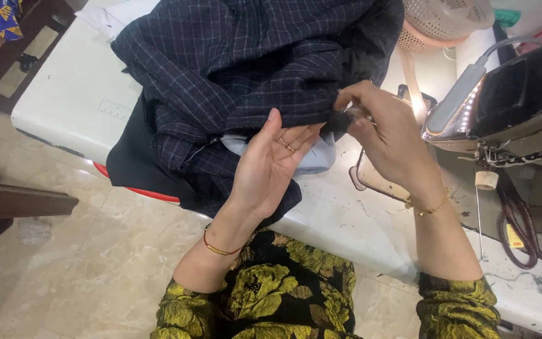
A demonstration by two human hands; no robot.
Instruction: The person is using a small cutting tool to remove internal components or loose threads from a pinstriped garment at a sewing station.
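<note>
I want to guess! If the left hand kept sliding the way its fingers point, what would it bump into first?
Most likely the dark checked cloth: the left hand lies palm up with its fingertips already at the cloth's folded edge, though depth is hard to judge.

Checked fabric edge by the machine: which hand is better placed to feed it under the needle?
Probably the right hand: it pinches the dark checked fabric at its edge, nearest the sewing machine. The left hand lies open, palm up, under the cloth, farther from the machine.
</note>
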